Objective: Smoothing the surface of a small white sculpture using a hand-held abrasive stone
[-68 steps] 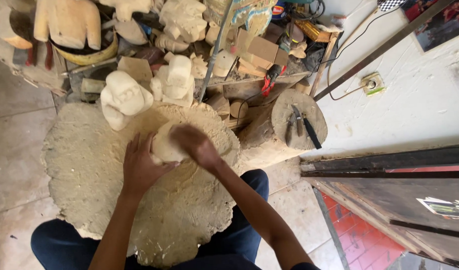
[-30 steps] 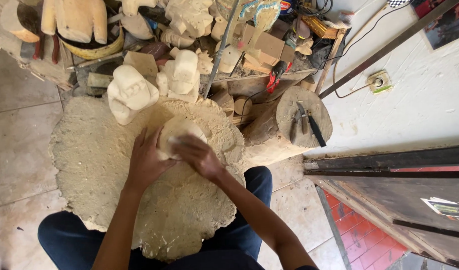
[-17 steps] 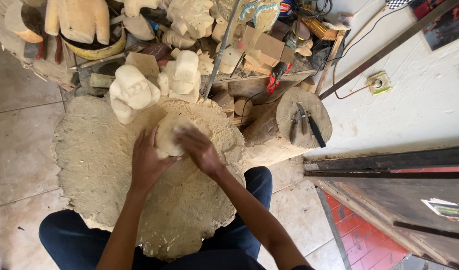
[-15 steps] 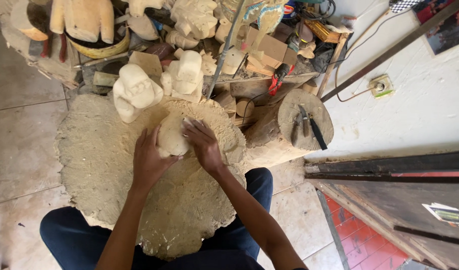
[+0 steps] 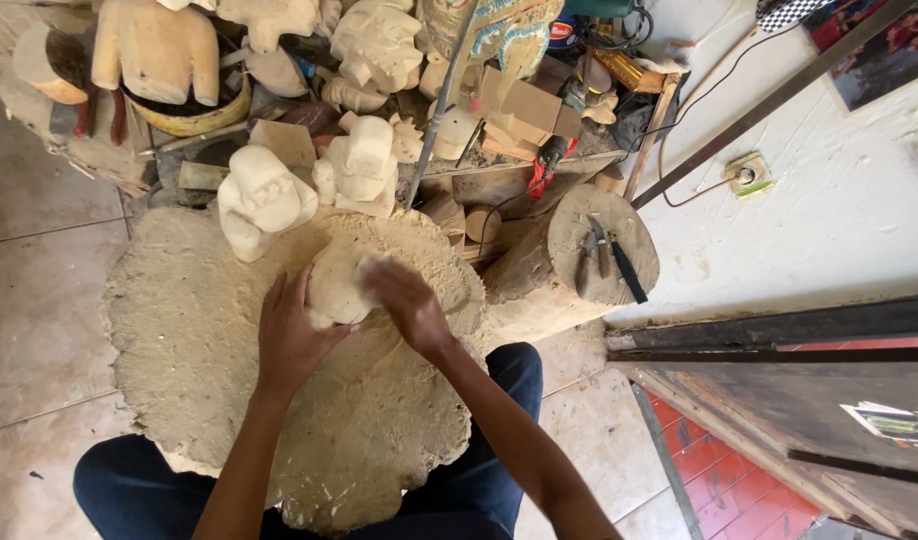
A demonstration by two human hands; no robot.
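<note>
The person is sitting close to the camera, with dark blue trousers (image 5: 129,480) showing at the bottom. A big, dusty, round work slab (image 5: 179,380) is lying over the knees, and its ragged edge is reaching out onto the floor tiles (image 5: 39,300) on the left, where there is bare room. The left hand (image 5: 291,340) is wrapping around the near side of a pale carved lump (image 5: 337,285), holding it firm. The right hand (image 5: 404,305) is pressing on the lump's right side, fingers curled over something pale; it is too blurry to tell what. The lump is sitting on the far middle of the slab. Just past it, two pale carved figures (image 5: 259,200) are standing at the slab's far edge. To the right, a log stump (image 5: 599,250) is carrying dark hand tools (image 5: 604,255), near the slab's edge. Farther back, more carvings (image 5: 159,50) are crowding together.
</note>
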